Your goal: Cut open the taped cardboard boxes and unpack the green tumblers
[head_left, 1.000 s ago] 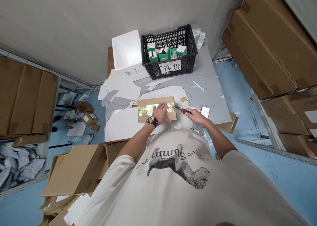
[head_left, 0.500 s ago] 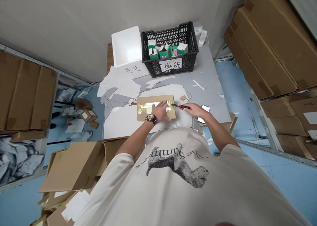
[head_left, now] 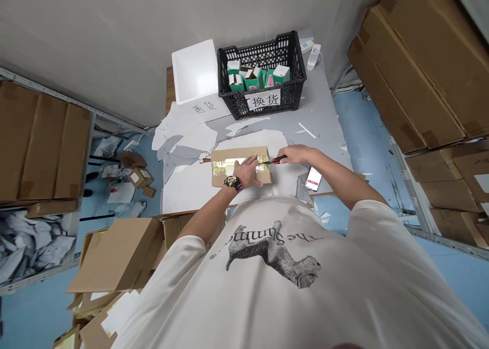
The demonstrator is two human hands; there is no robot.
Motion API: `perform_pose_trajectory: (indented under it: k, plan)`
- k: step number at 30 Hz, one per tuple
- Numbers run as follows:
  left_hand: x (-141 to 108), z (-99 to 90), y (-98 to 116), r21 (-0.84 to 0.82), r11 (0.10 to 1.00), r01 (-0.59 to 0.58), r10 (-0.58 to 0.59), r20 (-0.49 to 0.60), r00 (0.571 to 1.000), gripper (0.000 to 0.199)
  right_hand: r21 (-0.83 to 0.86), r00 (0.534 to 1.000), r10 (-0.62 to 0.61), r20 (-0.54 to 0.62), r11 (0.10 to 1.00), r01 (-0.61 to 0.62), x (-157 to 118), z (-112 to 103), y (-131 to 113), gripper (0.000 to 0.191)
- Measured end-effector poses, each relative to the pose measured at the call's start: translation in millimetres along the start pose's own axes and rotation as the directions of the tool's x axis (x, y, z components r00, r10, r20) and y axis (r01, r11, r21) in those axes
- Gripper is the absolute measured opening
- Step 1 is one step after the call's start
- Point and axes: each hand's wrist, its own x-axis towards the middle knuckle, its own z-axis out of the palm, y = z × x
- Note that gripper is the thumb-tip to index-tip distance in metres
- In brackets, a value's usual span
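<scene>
— Right hand (head_left: 295, 155), how closed?

— Fingers curled shut around a red-and-black box cutter (head_left: 278, 159), a firm grip, and nothing else held. Blade end pointing left, toward the box.

— And the left hand (head_left: 247, 170)?

— Open, fingers spread and pressed flat on top of a brown cardboard box (head_left: 229, 158). Not gripping, only bearing down, toward the right end.

— Which way does the box lie from those right fingers?

— Directly left of them, just beyond the blade. Long axis running crosswise in front of the torso, left to right in the head view. Clear yellowish packing tape (head_left: 260, 160) along the top and over the right end. Blade tip at that taped end, though contact too small to tell.

— Nearer hand?

— Left, on the box itself. Right hand just off the end, reaching across from the side.

— Around them?

— Black wristwatch (head_left: 233, 183) on the left wrist. Box lying on white sheets over a grey table (head_left: 321, 130). Smartphone (head_left: 314, 178) with a lit screen near the right forearm. Farther ahead, a black plastic crate (head_left: 262, 51) of small green-and-white cartons (head_left: 248, 79).
</scene>
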Motion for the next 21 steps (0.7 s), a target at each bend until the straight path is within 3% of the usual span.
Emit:
perform_pose_trajectory:
  k: [3, 5, 9, 14, 16, 18, 21]
  plan:
    - [-1, 0.6, 0, -0.008, 1.000, -0.010, 0.010, -0.004, 1.000, 0.101, 0.344, 0.995, 0.019, 0.099, 0.938, -0.051, -15, 19, 6, 0.041]
    - [-1, 1.8, -1, -0.016, 1.000, -0.014, 0.014, -0.003, 1.000, 0.100, 0.485, 0.988, 0.066, 0.141, 0.865, -0.127, -30, 30, 8, 0.046]
    - [1, 1.8, -5, -0.019, 1.000, -0.021, 0.021, 0.001, 1.000, 0.098, 0.578, 0.980, 0.121, 0.158, 0.793, -0.191, -51, 45, 4, 0.043]
    - [6, -4.4, -9, -0.003, 1.000, -0.020, 0.020, -0.001, 1.000, 0.094, 0.611, 0.935, 0.038, 0.352, 0.747, -0.261, -67, 66, 4, 0.053]
    - [6, -4.9, -9, 0.005, 1.000, -0.024, 0.024, -0.005, 1.000, 0.095, 0.659, 0.960, 0.038, 0.278, 0.719, -0.219, -76, 78, 5, 0.059]
    - [4, -3.2, -9, 0.012, 1.000, -0.022, 0.022, -0.013, 1.000, 0.097, 0.715, 0.987, 0.090, 0.133, 0.681, -0.158, -85, 87, 8, 0.062]
    - [0, 0.6, -11, 0.010, 1.000, -0.028, 0.028, -0.017, 0.999, 0.105, 0.768, 0.974, 0.217, -0.066, 0.635, -0.089, -91, 98, 13, 0.063]
